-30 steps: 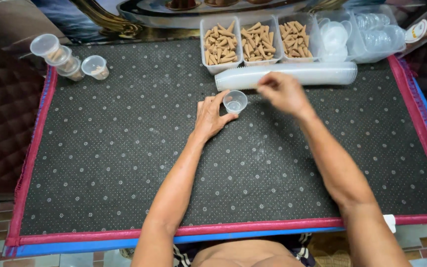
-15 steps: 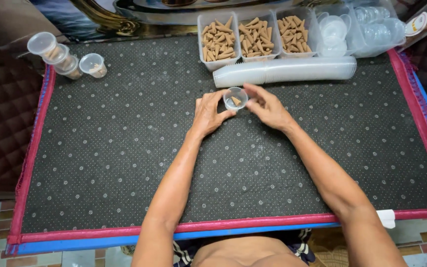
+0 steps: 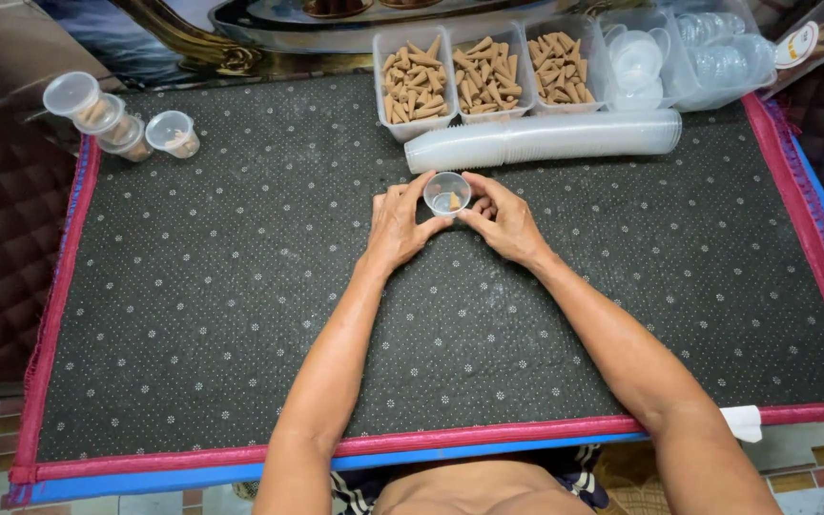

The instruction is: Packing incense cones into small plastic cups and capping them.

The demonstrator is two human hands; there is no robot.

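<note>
**Both hands around one small cup**

Nearest to me is the dark dotted mat [image 3: 240, 315] with a red border that covers the tabletop. My arms reach forward over it and meet near its far side. There my left hand [image 3: 395, 229] and my right hand [image 3: 507, 224] hold a small clear cup [image 3: 447, 194] between them. The fingers of both hands are curled and closed lightly on the cup, left from one side, right from the other. The cup stands upright on the mat, and I see a few brown cones inside it.

Just behind the cup lies a long sleeve of stacked clear cups [image 3: 545, 140] on its side. Behind that stand three clear trays of brown cones [image 3: 484, 74], and to their right a tub of clear lids [image 3: 665, 52]. Far to the left corner are some filled cups with lids [image 3: 107, 119].

I think the risk is small but real: the cup is light and thin, so too much squeeze may bend it or tip it, and the cones would spill on the mat.

One second ago my right hand was further away, at the sleeve of cups, and only the left held the cup. Now both are on it.
</note>
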